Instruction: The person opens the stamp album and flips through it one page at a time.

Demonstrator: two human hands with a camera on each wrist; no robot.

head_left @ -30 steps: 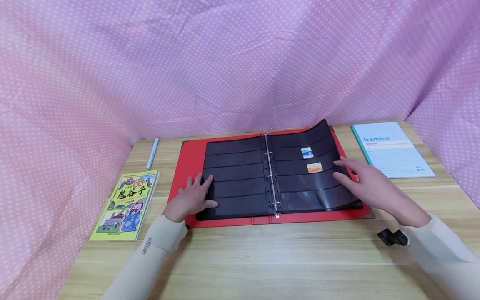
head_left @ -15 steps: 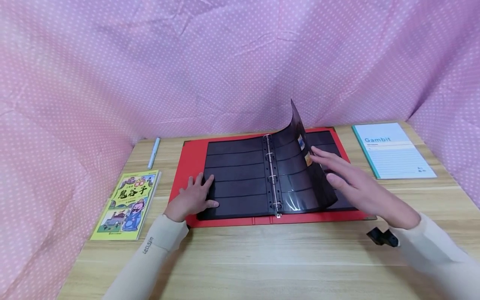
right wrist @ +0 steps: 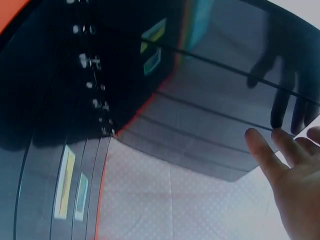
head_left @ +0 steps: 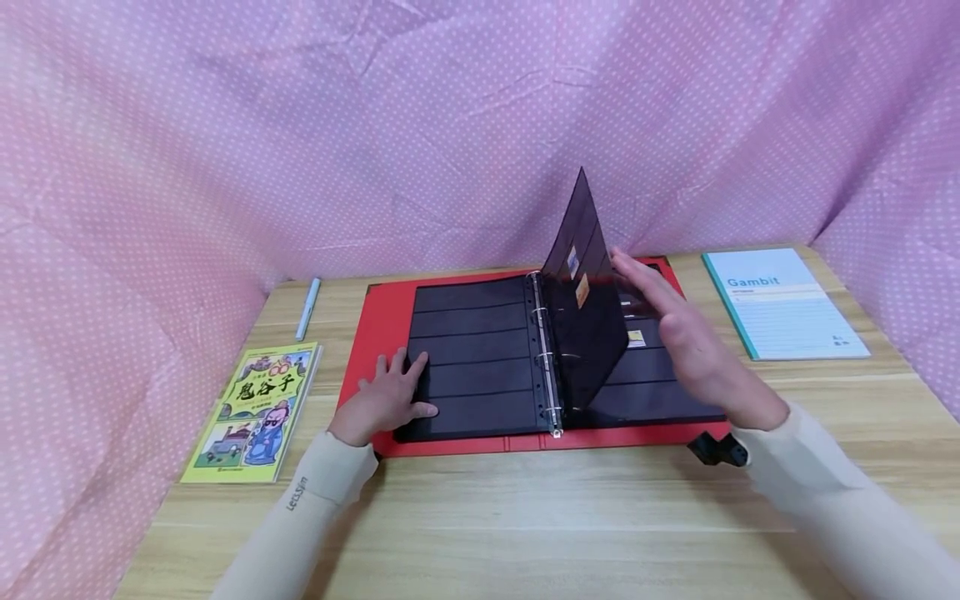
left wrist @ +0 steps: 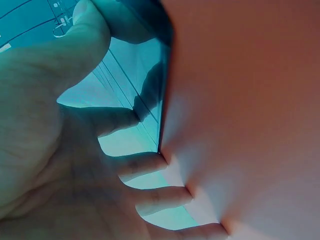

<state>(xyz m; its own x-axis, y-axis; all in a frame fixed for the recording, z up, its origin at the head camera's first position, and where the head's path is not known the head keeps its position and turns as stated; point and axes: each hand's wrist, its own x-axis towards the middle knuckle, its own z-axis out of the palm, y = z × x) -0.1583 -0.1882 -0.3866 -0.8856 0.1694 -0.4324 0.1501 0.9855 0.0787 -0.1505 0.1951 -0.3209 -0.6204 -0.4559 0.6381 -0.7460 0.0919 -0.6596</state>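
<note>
A red ring binder [head_left: 381,323] lies open on the table, with black pocket pages on metal rings [head_left: 544,357]. My left hand [head_left: 378,402] rests spread on its left side, fingertips touching the red cover and the edge of the left black page [head_left: 472,340]. One black page [head_left: 588,346] stands nearly upright on the rings, holding two small stamps, one bluish [head_left: 573,261] and one orange [head_left: 582,291]. Beside that page's right face is my right hand [head_left: 693,346], fingers extended; in the right wrist view its fingertips [right wrist: 254,137] meet the page near its free edge.
On the left lie a yellow comic-style book [head_left: 251,408] and a light blue pen [head_left: 307,308]. A Gambit notebook [head_left: 787,304] lies at the right. Another stamp [head_left: 636,338] shows on the black page underneath. A pink dotted cloth [head_left: 465,125] hangs behind the table.
The right-hand black page has risen from lying nearly flat to almost upright. My right hand has moved leftward with it, uncovering the page below. My left hand stays in place.
</note>
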